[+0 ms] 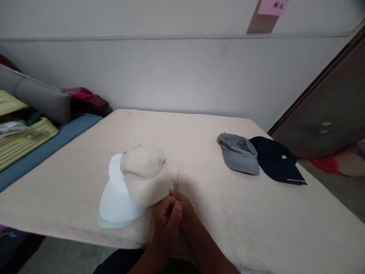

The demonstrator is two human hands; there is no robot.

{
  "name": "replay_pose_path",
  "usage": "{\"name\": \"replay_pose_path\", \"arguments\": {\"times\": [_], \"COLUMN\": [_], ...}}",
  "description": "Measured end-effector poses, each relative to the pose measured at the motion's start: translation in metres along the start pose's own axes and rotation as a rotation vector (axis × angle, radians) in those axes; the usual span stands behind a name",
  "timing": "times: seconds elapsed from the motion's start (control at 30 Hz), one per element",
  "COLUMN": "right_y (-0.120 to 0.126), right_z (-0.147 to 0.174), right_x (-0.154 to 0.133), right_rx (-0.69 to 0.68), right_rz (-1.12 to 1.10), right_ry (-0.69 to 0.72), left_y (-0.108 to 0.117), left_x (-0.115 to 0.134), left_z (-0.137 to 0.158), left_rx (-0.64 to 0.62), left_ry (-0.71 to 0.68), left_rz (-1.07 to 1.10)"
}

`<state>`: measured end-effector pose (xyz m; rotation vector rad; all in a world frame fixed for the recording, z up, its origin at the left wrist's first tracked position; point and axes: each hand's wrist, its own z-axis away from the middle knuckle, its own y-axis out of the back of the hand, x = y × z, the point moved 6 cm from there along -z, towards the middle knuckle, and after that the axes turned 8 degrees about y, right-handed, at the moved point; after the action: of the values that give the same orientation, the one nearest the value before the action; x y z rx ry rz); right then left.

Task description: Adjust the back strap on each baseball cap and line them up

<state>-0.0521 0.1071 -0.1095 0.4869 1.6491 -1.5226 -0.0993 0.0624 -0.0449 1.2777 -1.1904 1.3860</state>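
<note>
My left hand [167,219] and my right hand [186,213] rest together on the cream cloth [199,129], fingers folded against each other, holding nothing. Their fingertips lie just at the brim of a beige cap [144,173]. That beige cap sits on top of a white cap [115,198], partly covering it. Farther right on the cloth, a grey cap [239,152] lies beside and partly over a black cap [279,160].
The cloth-covered surface ends at a near edge by my lap. At the left lie a blue mat [51,144], a grey bolster [42,99] and yellow-green items [23,140]. A grey wall stands behind; a dark sliding panel [327,106] is at the right.
</note>
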Motion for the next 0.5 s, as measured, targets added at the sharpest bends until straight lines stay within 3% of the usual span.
{"name": "replay_pose_path", "arguments": {"times": [0.1,0.2,0.37,0.5], "right_y": [0.006,0.017,0.054,0.072], "right_z": [0.003,0.008,0.030,0.055], "right_x": [-0.016,-0.050,-0.098,-0.105], "right_rx": [0.180,0.223,0.275,0.233], "right_rz": [-0.284,-0.434,-0.411,-0.348], "right_ry": [-0.028,0.073,0.197,0.168], "left_y": [0.001,-0.004,-0.015,-0.017], "left_x": [-0.004,-0.009,-0.021,-0.021], "left_z": [-0.001,-0.001,-0.008,-0.025], "left_rx": [0.000,-0.047,-0.120,-0.139], "left_ry": [0.028,0.097,0.251,0.422], "left_rz": [0.018,0.079,0.261,0.497]}}
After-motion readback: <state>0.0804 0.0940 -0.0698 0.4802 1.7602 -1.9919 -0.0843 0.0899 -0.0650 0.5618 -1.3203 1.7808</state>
